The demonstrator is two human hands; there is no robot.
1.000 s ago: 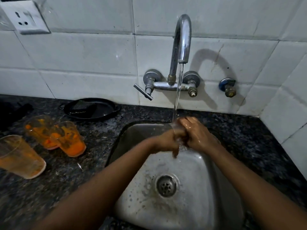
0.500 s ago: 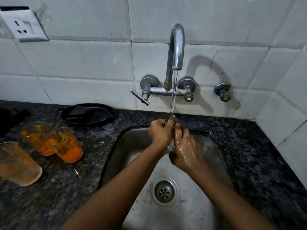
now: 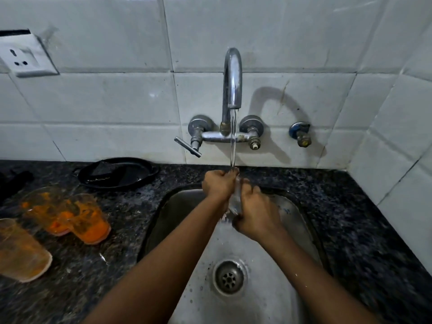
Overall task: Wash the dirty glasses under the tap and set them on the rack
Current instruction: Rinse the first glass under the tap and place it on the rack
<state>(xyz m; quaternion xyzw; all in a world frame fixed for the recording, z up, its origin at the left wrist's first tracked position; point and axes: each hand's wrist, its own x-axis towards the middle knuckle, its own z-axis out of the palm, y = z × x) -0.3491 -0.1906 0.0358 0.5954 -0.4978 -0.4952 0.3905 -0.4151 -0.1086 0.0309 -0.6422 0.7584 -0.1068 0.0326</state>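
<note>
A clear glass (image 3: 235, 197) is held between both hands over the steel sink (image 3: 177, 202), under the running stream from the chrome tap (image 3: 232, 78). My left hand (image 3: 217, 184) grips its upper part, my right hand (image 3: 256, 217) wraps its lower part. Most of the glass is hidden by the fingers. Three dirty glasses stand upside down on the dark counter at the left: two smeared with orange (image 3: 87, 218) (image 3: 44, 208), and a paler one (image 3: 21, 251) near the left edge.
A black pan (image 3: 117, 173) lies on the granite counter (image 3: 350, 230) behind the dirty glasses. The drain (image 3: 229, 278) sits in the sink bottom. White tiled walls close the back and right; a wall socket (image 3: 25, 57) is at upper left. No rack is in view.
The hands have turned the glass under the stream: the left hand has risen to the top, the right has slid lower. The camera tilted slightly down.
</note>
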